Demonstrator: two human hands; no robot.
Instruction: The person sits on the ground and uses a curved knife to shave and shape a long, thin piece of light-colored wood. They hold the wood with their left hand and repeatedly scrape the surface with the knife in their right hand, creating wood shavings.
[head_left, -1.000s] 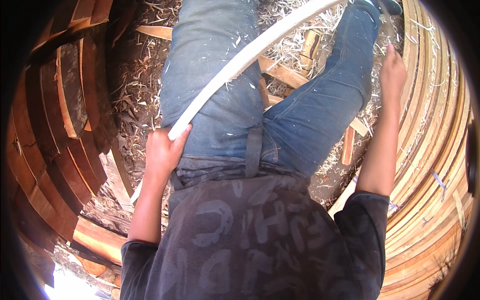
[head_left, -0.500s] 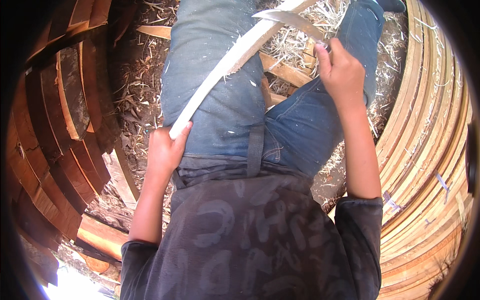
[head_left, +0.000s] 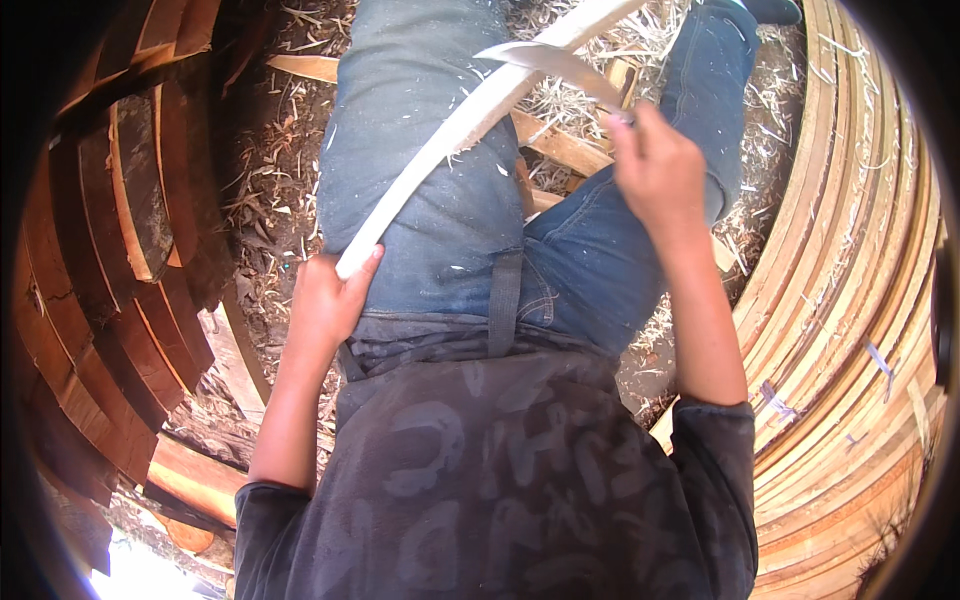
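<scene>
A long pale wooden stick (head_left: pixel 428 157) lies slantwise across my left thigh, its far end running out past the upper edge of the picture. Its near end is wrapped by my left hand (head_left: pixel 328 298), closed beside my hip. In my right hand (head_left: pixel 660 170), also closed, is a knife with a curved metal blade (head_left: pixel 545 60). The blade crosses over the stick beyond my knees, its tip pointing left. My fingers hide most of the knife's handle. Part of the stick's right edge, near its middle, looks rough and darker.
Wood shavings (head_left: pixel 560 95) litter the ground between and around my legs. Offcut boards (head_left: pixel 560 140) lie between my legs. Dark reddish slabs (head_left: pixel 130 230) are stacked on my left. A tall stack of pale wood strips (head_left: pixel 840 300) curves along my right.
My right hand has drawn the knife toward me and a little left, so the blade now crosses the stick nearer to my body. My left hand stays put.
</scene>
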